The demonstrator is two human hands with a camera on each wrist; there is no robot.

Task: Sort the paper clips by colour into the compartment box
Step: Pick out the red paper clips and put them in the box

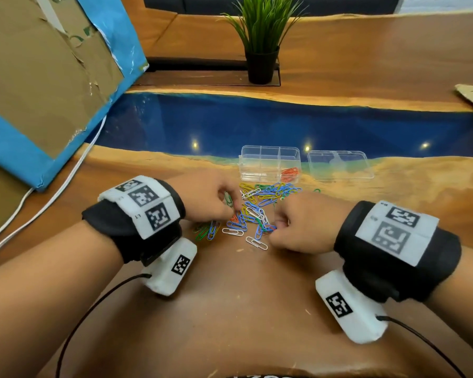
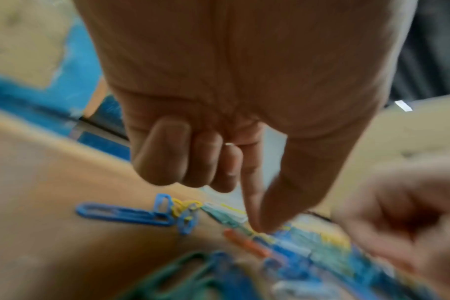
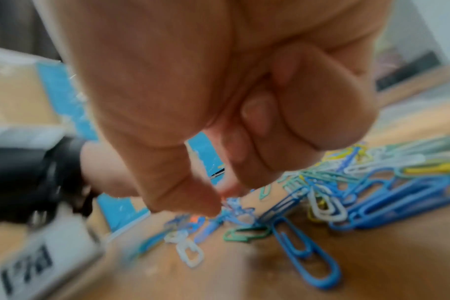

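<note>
**Picking from the pile, orange clip seems next**

Step in hand, as I judge: selecting the next clip from the loose paper clips (image 1: 253, 211) on the table (image 1: 243, 309), just in front of the compartment box (image 1: 269, 163). The box has orange clips (image 1: 289, 171) in its near right compartment; white ones seem to lie in a near-left one, hard to tell. Most of the sorting is still to do.

Left hand (image 1: 205, 197): index finger and thumb point down with tips together at the pile, other fingers curled in. Whether they already grip a clip, I cannot tell (blur). An orange clip (image 2: 247, 244) lies just beside these tips, flat, its long axis diagonal in the left wrist view.

Right hand (image 1: 298, 223): fingers curled, thumb tip at the pile edge; if it pinches sth, not visible.

Next move needs a fine pinch on one clip w/o dragging the neighbours, since many overlap.
</note>
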